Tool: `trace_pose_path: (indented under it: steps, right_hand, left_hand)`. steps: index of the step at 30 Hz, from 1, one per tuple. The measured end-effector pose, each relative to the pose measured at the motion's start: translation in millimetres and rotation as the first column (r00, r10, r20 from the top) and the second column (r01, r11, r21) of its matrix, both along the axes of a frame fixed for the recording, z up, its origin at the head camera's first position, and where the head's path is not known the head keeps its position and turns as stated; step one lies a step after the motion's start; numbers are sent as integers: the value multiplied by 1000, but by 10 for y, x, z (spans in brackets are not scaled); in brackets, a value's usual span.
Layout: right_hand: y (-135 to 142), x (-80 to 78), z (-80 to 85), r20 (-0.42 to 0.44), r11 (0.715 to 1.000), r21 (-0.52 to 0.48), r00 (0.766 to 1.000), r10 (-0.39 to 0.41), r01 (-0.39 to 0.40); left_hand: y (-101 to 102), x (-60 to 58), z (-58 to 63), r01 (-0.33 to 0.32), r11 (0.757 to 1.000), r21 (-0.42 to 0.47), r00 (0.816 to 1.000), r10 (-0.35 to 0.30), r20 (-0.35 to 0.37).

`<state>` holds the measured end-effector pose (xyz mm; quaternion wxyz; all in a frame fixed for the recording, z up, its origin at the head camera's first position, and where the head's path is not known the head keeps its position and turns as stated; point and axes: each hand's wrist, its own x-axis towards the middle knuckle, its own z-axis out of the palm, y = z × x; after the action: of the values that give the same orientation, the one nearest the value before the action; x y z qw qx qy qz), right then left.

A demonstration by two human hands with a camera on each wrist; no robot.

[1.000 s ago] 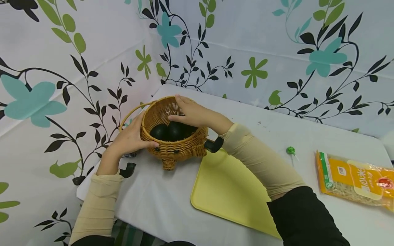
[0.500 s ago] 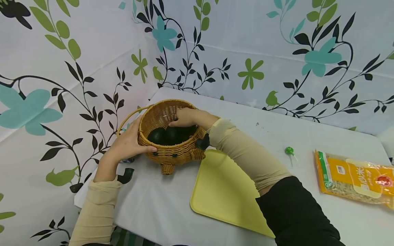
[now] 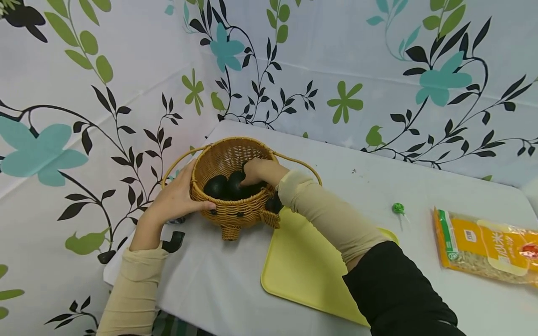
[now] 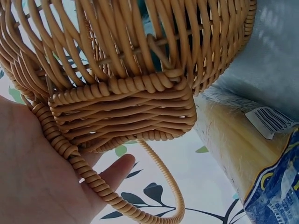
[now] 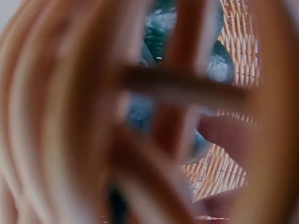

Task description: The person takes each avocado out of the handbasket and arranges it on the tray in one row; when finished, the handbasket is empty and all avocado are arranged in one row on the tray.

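A wicker basket (image 3: 235,207) with an animal-like front stands near the table's left corner. My left hand (image 3: 174,196) grips its left side, thumb over the front rim and fingers behind the wall. In the left wrist view, that hand (image 4: 46,172) lies against the basket's handle (image 4: 135,212). Inside the basket are several dark green, rounded, avocado-like things (image 3: 216,187). Down among them reaches my right hand (image 3: 262,171), its thumb touching one; the other fingers are mostly hidden. Blurred wicker covers much of the right wrist view, with dark green avocado-like things (image 5: 161,32) behind it.
A yellow tray (image 3: 302,275) lies under the right forearm. Farther right are a green lollipop (image 3: 398,208) and an orange bag of grain (image 3: 483,245). Beside the basket in the left wrist view lies a plastic-wrapped package (image 4: 243,140). Patterned cloth walls stand behind and left.
My right hand has left the basket's rim and moved down inside among the dark green things. The right handle has come into view. The left hand keeps its grip.
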<state>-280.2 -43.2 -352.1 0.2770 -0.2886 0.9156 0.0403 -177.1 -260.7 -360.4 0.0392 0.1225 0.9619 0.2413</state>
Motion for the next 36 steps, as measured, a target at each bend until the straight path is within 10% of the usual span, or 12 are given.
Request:
trace_pose_path:
  steps: [4, 17, 24, 30, 36]
  right_hand:
    - [-10, -187, -158, 10, 1000, -9, 1000, 19, -19]
    - [19, -10, 44, 33, 992, 108, 997, -70, 67]
    - [-79, -617, -715, -6, 980, 199, 1000, 26, -24]
    - [47, -7, -36, -41, 992, 119, 998, -49, 53]
    - [57, 121, 18, -200, 996, -44, 976, -83, 76]
  left_hand:
    - [11, -4, 10, -3, 1000, -7, 1000, 3, 3]
    - [4, -15, 10, -12, 1000, 2, 1000, 12, -2]
    - [10, -25, -19, -17, 1000, 14, 1000, 17, -1]
    - [20, -19, 14, -11, 1000, 0, 1000, 11, 4]
    - [10, -2, 3, -12, 1000, -4, 1000, 12, 11]
